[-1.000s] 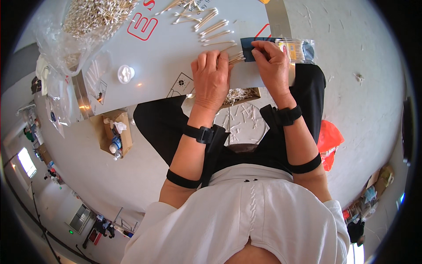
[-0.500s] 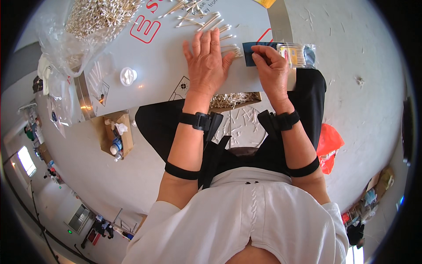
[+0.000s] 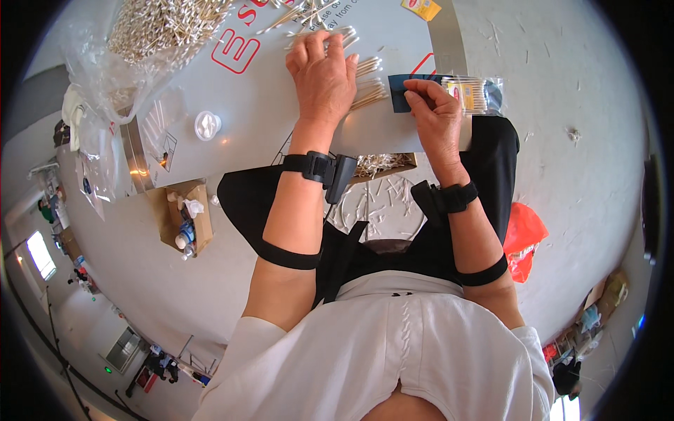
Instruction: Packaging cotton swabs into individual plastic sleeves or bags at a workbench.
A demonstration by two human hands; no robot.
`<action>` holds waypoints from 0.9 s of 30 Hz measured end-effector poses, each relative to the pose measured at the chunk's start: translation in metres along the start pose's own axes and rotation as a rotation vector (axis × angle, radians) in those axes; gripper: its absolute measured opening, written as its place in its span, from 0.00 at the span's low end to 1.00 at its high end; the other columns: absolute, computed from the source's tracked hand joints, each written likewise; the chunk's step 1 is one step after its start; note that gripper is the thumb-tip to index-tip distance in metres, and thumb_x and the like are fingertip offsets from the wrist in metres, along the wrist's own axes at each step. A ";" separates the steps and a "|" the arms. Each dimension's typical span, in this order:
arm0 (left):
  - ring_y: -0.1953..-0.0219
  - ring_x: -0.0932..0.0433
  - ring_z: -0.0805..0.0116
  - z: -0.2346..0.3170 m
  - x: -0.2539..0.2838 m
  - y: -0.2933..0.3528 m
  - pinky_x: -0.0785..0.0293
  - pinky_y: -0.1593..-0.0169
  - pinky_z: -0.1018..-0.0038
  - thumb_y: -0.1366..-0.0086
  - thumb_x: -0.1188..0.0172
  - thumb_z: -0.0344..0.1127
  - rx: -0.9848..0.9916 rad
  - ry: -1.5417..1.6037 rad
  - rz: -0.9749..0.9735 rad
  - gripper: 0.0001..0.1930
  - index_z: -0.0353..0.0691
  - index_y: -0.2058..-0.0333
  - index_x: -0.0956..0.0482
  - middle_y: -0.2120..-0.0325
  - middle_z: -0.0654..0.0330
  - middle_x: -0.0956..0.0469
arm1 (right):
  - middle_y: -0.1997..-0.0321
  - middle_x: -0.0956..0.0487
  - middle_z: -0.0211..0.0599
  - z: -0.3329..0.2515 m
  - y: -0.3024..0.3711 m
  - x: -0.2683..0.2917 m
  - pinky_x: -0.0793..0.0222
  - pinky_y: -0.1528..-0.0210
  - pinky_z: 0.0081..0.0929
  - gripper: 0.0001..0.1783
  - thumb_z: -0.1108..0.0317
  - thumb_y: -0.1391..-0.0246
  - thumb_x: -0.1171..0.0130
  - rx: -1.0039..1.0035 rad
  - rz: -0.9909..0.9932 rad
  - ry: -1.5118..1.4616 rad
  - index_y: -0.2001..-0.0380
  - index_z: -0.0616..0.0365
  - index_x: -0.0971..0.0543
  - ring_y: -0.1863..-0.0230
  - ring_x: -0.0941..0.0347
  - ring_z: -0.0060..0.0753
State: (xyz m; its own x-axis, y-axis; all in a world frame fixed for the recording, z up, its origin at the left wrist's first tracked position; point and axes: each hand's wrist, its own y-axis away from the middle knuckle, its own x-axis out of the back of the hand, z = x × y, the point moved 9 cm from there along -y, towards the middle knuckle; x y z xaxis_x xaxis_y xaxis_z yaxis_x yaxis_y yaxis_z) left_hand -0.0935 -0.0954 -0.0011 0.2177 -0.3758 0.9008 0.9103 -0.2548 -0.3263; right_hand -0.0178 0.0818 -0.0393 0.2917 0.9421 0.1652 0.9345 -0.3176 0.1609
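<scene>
Over the swab pile at the far side of the grey tabletop [image 3: 260,119], my left hand [image 3: 323,88] has its fingers bent and apart, the fingertips at loose cotton swabs [image 3: 344,34]. A small row of cotton swabs [image 3: 368,93] lies right of my left thumb. My right hand [image 3: 439,116] is closed in a pinch at a dark blue sheet [image 3: 399,100]; whether it grips the sheet or something small is hidden. Beyond its knuckles lies a clear packet [image 3: 481,95] of swabs with a yellow label.
A plastic bag heaped with swabs [image 3: 165,28] stands at the far left. Nearer is a small round white tub [image 3: 208,125]. A yellow card [image 3: 421,7] lies at the far edge. Below the table are a swab box [image 3: 382,165], a carton [image 3: 200,217] and a red bag [image 3: 523,238].
My left hand has moved away from me and slightly left, its fingers now more bent, uncovering the row of swabs. My right hand keeps its pinch in nearly the same place.
</scene>
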 end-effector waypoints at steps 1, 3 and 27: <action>0.37 0.40 0.51 0.005 -0.001 0.003 0.45 0.37 0.51 0.37 0.39 0.39 -0.039 0.004 -0.011 0.21 0.41 0.46 0.25 0.46 0.56 0.31 | 0.70 0.19 0.27 0.000 0.000 0.000 0.30 0.65 0.16 0.08 0.77 0.45 0.39 -0.001 0.000 0.000 0.61 0.64 0.17 0.70 0.29 0.14; 0.37 0.40 0.51 0.012 -0.001 0.012 0.45 0.37 0.51 0.37 0.39 0.38 -0.079 0.011 -0.025 0.19 0.41 0.47 0.24 0.45 0.56 0.31 | 0.70 0.19 0.27 0.002 0.001 0.003 0.30 0.65 0.17 0.08 0.77 0.43 0.39 -0.038 0.022 -0.035 0.60 0.65 0.18 0.70 0.29 0.15; 0.31 0.42 0.55 -0.005 -0.007 0.045 0.49 0.29 0.61 0.24 0.57 0.48 0.398 1.198 0.259 0.29 0.32 0.33 0.42 0.33 0.46 0.40 | 0.34 0.31 0.46 -0.014 -0.012 -0.050 0.46 0.27 0.32 0.30 0.52 0.27 0.62 0.176 -0.116 -0.400 0.37 0.69 0.33 0.32 0.37 0.36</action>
State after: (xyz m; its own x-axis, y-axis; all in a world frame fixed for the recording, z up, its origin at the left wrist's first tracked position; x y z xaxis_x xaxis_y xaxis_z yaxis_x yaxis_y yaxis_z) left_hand -0.0559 -0.1089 -0.0233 0.1413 -0.9881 -0.0608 0.9761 0.1494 -0.1579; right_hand -0.0466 0.0371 -0.0357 0.2065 0.9488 -0.2392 0.9761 -0.2168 -0.0171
